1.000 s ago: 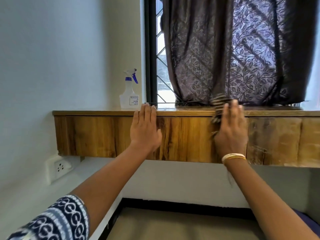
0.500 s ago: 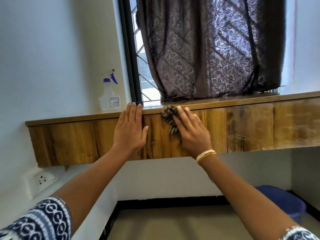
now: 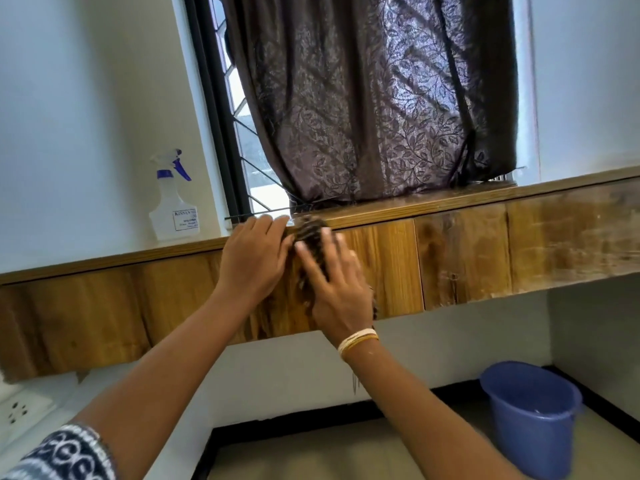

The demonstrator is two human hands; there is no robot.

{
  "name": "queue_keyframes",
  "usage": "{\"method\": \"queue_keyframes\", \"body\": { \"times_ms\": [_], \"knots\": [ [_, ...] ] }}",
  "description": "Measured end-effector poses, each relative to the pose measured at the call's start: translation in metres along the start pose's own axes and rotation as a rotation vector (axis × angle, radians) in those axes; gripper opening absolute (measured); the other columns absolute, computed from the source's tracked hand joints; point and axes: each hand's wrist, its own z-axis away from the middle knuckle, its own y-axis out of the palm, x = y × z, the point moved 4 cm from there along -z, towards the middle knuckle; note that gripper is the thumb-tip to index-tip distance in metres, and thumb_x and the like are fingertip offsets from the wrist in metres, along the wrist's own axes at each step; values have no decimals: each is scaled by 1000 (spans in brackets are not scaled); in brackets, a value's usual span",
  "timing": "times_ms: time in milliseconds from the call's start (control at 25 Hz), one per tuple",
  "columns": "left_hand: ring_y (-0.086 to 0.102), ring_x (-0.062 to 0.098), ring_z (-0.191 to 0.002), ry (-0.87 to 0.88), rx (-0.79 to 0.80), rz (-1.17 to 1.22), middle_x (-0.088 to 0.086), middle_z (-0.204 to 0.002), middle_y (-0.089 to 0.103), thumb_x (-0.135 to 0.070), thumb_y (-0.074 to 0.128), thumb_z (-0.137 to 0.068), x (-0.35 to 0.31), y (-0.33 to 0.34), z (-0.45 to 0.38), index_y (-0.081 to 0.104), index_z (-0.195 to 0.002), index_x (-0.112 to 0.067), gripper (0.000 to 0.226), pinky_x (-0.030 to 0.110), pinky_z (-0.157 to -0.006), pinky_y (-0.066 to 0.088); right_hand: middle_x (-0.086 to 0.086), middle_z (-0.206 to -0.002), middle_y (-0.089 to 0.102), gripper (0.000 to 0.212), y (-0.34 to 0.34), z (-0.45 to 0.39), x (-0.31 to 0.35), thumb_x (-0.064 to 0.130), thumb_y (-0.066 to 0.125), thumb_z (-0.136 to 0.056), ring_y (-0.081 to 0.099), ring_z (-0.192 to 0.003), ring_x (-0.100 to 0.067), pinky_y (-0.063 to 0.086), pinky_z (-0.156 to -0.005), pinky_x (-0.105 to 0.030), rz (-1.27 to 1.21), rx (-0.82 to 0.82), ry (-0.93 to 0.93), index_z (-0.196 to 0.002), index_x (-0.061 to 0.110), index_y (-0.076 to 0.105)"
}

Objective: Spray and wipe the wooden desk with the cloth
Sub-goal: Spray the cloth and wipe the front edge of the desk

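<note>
Fingers (image 3: 313,261) of the right hand (image 3: 334,289) lie spread and flat, pinning the cloth (image 3: 311,233) against the front face of the wooden desk (image 3: 460,258); they press rather than close around it. Fingers of the left hand (image 3: 254,261) are extended too, holding nothing, laid flat on the same face with their tips at the desk's top edge. Across the last second the right hand has slid the cloth leftward along the front face, from well apart to just beside the left hand, so that the two hands now touch or nearly so. I judge that this stroke has covered the middle panel, while the stretch toward the desk's left end remains to be wiped. Striped and bunched, the cloth shows above and between the right fingertips, reaching up to the top edge. On the desk's top, near its left end against the wall, stands the spray bottle (image 3: 173,209), untouched. Below the right end sits a blue bucket (image 3: 533,417) on the floor.
</note>
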Motion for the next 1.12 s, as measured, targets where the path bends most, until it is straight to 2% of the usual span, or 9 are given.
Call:
{"method": "queue_keyframes", "body": {
  "times_ms": [40,120,280,440,480,640,800,880,1120],
  "knots": [
    [57,25,-86,14,-6,-9,8,-97,62,-27,41,-96,0,4,-1,61,-113,-8,32,35,-75,45,-14,-161,16,61,3,3,6,14,29,-95,16,-148,-35,22,-117,-47,0,30,-113,-154,25,21],
    [54,23,-85,-28,-64,46,5,-95,59,-30,43,-97,-1,10,0,61,-106,-10,29,32,-75,41,-11,-161,20,57,-2,-5,-7,15,31,-96,20,-147,-33,24,-116,-47,17,8,-105,-152,22,29],
    [54,19,-86,-181,-175,201,3,-91,62,-44,53,-97,-11,22,6,63,-101,-12,34,30,-82,40,-16,-157,27,54,-18,-12,-73,21,40,-96,27,-143,-38,30,-113,-52,119,-118,330,-149,16,36],
    [54,19,-82,-192,-292,193,3,-86,62,-45,53,-97,-11,30,4,64,-97,-13,34,30,-80,39,-17,-159,20,62,-30,-20,-95,7,36,-90,23,-145,-38,34,-112,-53,122,-217,726,-151,11,30],
    [54,20,-82,-183,-314,201,3,-86,62,-45,52,-97,-10,32,6,64,-97,-13,34,31,-80,39,-17,-160,19,60,-28,-24,-85,9,35,-91,22,-145,-38,33,-113,-52,127,-214,673,-151,10,30],
    [55,23,-84,-191,-329,214,6,-89,63,-44,51,-98,-12,33,6,64,-98,-12,34,35,-81,41,-16,-158,25,52,-10,-25,-32,18,36,-98,23,-146,-36,30,-115,-47,127,-116,70,-149,9,36],
    [56,24,-88,-203,-346,183,8,-94,66,-42,55,-96,-11,33,8,65,-103,-11,33,32,-84,39,-16,-159,22,51,-14,-21,-52,15,33,-99,20,-147,-34,31,-115,-46,125,-57,-124,-150,8,33],
    [55,24,-89,-230,-353,169,8,-94,66,-42,56,-96,-14,33,8,65,-104,-10,34,33,-83,40,-18,-157,25,52,-25,-20,-101,17,33,-98,25,-145,-36,34,-113,-48,174,-113,-65,-149,8,35],
    [55,28,-102,-240,-150,69,13,-107,65,-34,44,-100,-38,19,2,60,-116,-7,35,40,-93,41,-18,-160,18,62,-86,-2,-284,11,35,-90,25,-144,-40,33,-112,-53,198,-144,491,-152,8,27]
  ]
}}
